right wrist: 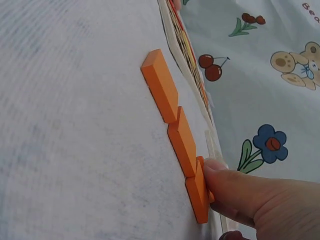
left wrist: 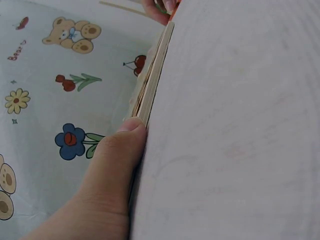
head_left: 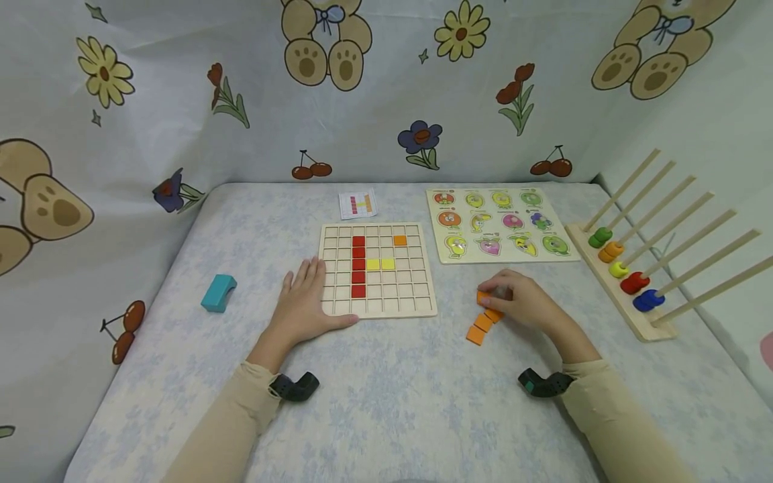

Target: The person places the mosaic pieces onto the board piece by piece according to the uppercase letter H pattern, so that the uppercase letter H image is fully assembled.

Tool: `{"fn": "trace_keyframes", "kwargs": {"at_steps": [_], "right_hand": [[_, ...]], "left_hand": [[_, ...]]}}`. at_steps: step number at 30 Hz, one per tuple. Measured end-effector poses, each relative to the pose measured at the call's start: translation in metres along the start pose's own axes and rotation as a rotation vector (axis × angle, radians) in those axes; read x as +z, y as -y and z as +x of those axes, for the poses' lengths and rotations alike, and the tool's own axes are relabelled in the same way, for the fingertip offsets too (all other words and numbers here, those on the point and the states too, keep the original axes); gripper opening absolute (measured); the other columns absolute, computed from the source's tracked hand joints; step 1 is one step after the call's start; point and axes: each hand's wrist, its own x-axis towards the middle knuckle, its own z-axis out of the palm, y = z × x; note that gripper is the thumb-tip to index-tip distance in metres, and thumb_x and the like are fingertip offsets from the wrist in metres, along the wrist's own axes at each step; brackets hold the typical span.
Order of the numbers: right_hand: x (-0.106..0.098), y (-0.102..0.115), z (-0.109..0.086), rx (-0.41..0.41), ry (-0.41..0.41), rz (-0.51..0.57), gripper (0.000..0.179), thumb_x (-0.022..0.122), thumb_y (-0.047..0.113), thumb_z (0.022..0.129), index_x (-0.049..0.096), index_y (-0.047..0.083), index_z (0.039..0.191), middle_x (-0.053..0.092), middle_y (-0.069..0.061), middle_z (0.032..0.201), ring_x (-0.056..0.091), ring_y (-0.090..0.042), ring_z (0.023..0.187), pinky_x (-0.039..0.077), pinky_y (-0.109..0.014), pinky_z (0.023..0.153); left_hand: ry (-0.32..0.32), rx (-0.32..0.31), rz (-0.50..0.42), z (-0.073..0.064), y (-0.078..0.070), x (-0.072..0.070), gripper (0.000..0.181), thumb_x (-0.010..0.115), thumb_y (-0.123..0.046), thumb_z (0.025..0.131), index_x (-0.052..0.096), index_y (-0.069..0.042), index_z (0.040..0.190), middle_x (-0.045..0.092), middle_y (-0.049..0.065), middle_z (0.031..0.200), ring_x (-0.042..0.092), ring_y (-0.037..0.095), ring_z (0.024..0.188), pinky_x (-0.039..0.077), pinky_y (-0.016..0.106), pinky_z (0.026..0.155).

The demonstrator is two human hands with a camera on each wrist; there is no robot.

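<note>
A wooden grid board [head_left: 413, 305] lies on the table with a column of several red tiles [head_left: 359, 264], two yellow tiles [head_left: 380, 264] and one orange tile [head_left: 400, 240] in its cells. My left hand [head_left: 302, 302] rests at the board's left edge, fingers straight and spread; its thumb [left wrist: 112, 155] touches the front edge. Right of the board, my right hand [head_left: 525, 302] pinches an orange square tile [head_left: 482, 298] between thumb and fingers. Its fingers partly cover that tile. More orange tiles [right wrist: 182, 142] lie in a slanting row beneath and in front of this hand.
Behind the board lies a small pattern card [head_left: 357, 204]. A fruit picture board [head_left: 501, 253] is at the back right, beside a wooden peg stand [head_left: 652, 329] with tall rods and colored beads. A teal arch block [head_left: 219, 293] sits at left. Printed cloth walls stand behind and alongside.
</note>
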Motion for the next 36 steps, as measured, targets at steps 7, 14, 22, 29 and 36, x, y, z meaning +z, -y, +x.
{"fn": "trace_keyframes", "kwargs": {"at_steps": [7,14,22,29,36], "right_hand": [[0.001,0.001,0.001,-0.004,-0.006,0.002,0.024,0.073,0.031,0.091,0.073,0.016,0.111,0.062,-0.004,0.108,0.047,-0.021,0.085,0.040,-0.029,0.070],[0.001,0.004,0.003,0.027,0.017,0.045,0.017,0.073,0.027,0.092,0.064,0.019,0.105,0.063,-0.003,0.102,0.051,-0.022,0.081,0.044,-0.029,0.069],[-0.004,0.020,0.019,-0.005,0.006,0.078,0.020,0.075,0.029,0.090,0.065,0.020,0.106,0.065,-0.003,0.104,0.050,-0.023,0.079,0.044,-0.028,0.065],[-0.004,0.044,0.046,-0.045,-0.008,0.103,0.023,0.074,0.034,0.090,0.067,0.019,0.106,0.067,-0.001,0.103,0.050,-0.022,0.081,0.042,-0.031,0.070],[0.003,0.070,0.081,-0.110,0.005,0.156,0.018,0.075,0.028,0.090,0.067,0.018,0.103,0.067,-0.002,0.099,0.050,-0.023,0.077,0.041,-0.032,0.069]], "left_hand": [[0.004,0.002,-0.005,-0.001,0.000,-0.001,0.143,0.052,-0.096,0.061,0.004,-0.005,0.160,0.003,0.013,0.168,-0.001,0.030,0.156,0.000,0.057,0.124],[-0.003,0.007,-0.002,-0.001,0.001,-0.001,0.144,0.052,-0.097,0.061,0.005,-0.004,0.160,0.005,0.014,0.168,0.001,0.031,0.156,0.001,0.058,0.124],[-0.001,0.007,0.000,0.000,0.002,0.000,0.144,0.051,-0.098,0.060,0.005,-0.005,0.160,0.004,0.013,0.168,0.000,0.030,0.156,0.001,0.058,0.124],[0.011,-0.002,0.001,-0.001,0.000,-0.003,0.143,0.054,-0.096,0.061,0.004,-0.004,0.160,0.004,0.013,0.168,0.000,0.030,0.156,0.001,0.058,0.124],[0.018,-0.005,-0.003,-0.003,-0.002,-0.004,0.144,0.052,-0.097,0.061,0.003,-0.005,0.160,0.002,0.012,0.168,-0.001,0.029,0.156,0.000,0.056,0.124]]}}
